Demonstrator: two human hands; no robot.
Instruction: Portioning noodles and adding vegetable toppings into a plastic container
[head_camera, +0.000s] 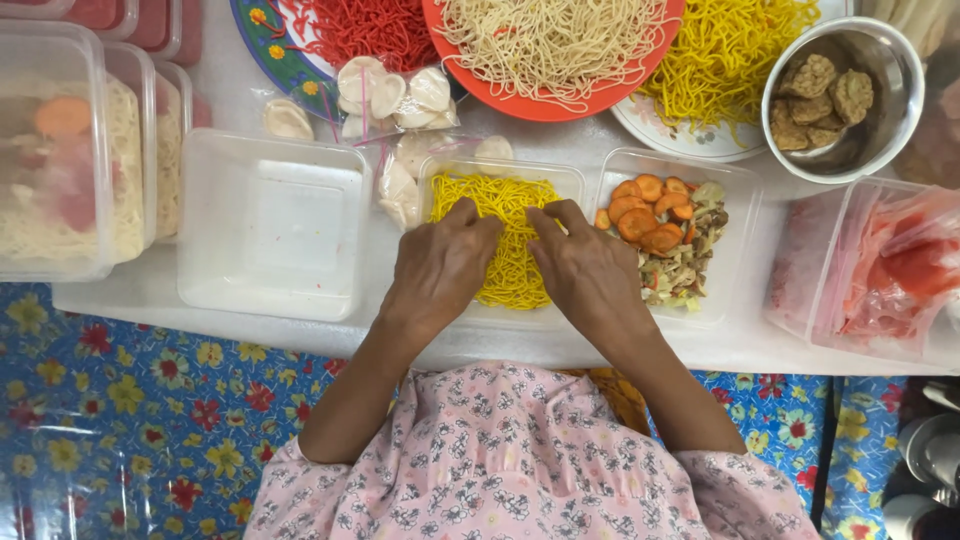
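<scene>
Both hands rest in a clear plastic container (570, 178) filled with yellow noodles (500, 200). My left hand (438, 268) presses on the left part of the noodles, fingers bent down into them. My right hand (588, 268) lies on the right part, fingertips touching the noodles near the middle. The two hands almost meet at the fingertips. Neither hand has lifted anything clear of the container.
An empty clear container (270, 225) sits left. A container of carrot slices and vegetables (668, 235) sits right. Plates of red (370, 28), pale (550, 40) and yellow noodles (730, 45) lie behind, with a steel bowl of fried pieces (842, 95), bagged crackers (395, 100) and filled, stacked boxes (60, 150).
</scene>
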